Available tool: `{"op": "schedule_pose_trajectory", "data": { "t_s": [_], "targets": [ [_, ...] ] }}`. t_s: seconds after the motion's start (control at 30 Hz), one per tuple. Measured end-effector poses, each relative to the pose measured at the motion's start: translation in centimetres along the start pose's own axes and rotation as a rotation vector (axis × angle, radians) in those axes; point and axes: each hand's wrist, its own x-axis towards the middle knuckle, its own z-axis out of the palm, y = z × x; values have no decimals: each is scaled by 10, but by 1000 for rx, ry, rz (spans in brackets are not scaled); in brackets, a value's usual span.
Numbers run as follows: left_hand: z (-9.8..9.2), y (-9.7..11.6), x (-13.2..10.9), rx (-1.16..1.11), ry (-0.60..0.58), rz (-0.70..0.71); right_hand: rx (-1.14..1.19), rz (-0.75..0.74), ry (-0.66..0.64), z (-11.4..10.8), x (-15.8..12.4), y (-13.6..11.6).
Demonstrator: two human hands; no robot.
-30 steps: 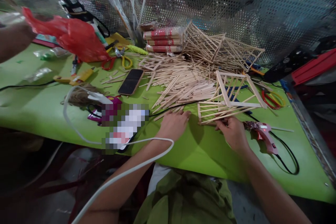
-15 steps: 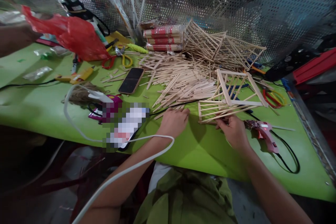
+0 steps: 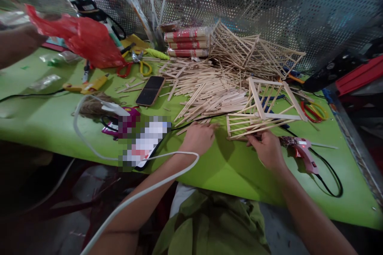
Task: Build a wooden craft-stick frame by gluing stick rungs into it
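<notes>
My left hand lies palm down on the green table, fingers stretched toward the near edge of a big pile of flat wooden sticks. My right hand pinches the near edge of a stick frame structure that rests on the table just right of the pile. A pink glue gun with a lit red lamp lies right beside my right hand.
A black phone, scissors with red and yellow handles, a red plastic bag, wrapped stick bundles and more stick frames sit farther back. Another person's arm reaches in at left. A perforated metal panel backs the table.
Both hands stay almost where they were; my left hand has edged slightly closer to the sticks, and the view has shifted a little.
</notes>
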Motion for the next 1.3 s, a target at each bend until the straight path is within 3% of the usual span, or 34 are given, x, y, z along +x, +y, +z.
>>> {"op": "schedule_pose_trajectory", "data": {
  "t_s": [0.17, 0.4, 0.8, 1.0, 1.3],
  "targets": [
    [0, -4, -6, -46, -20, 60, 17, 0, -7, 1, -1, 4],
    [5, -1, -2, -23, 131, 110, 14, -7, 0, 0, -1, 3],
    [10, 1, 5, 35, 124, 115, 22, 9, -5, -1, -2, -1],
    [8, 0, 11, 71, 67, 103, 40, 12, 4, 0, -3, -1],
    [9, -1, 6, 47, 149, 67, 33, 8, 4, 0, -2, 1]
  ]
}}
